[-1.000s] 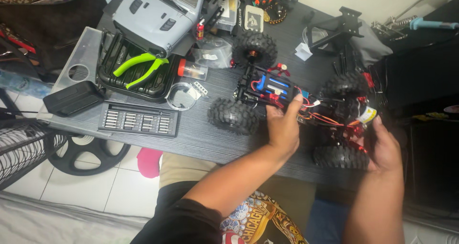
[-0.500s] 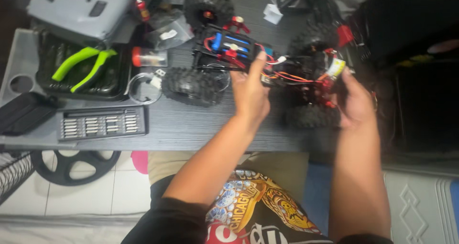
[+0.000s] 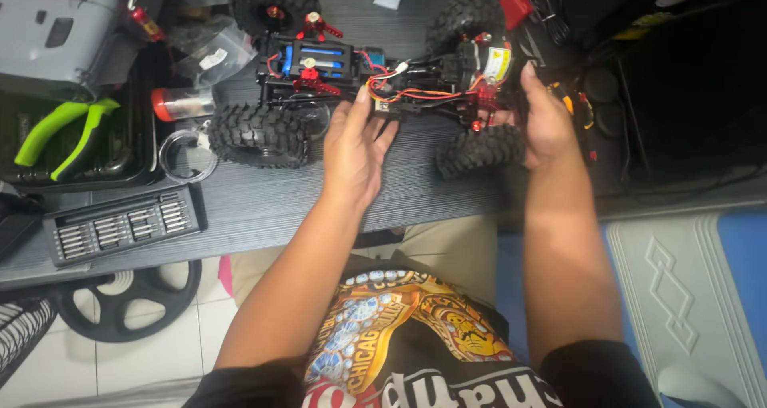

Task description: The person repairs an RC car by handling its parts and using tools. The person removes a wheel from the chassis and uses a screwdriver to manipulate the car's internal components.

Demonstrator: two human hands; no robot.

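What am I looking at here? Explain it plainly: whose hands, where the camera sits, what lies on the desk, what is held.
One picture, from a camera worn on a person's head, looking down. Both bare hands work on a black-and-red model crawler chassis with knobby tyres on a dark grey wood-grain desk. The left hand touches its orange wiring at the middle; the right hand has a grip on its end by a tyre. To the left lie green-handled pliers in a black tray, a grey case of screwdriver bits and a grey model car body.

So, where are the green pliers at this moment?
In the head view, the green pliers lie at the far left of the table, in a dark tray, above the case of screwdriver bits and left of the model car.
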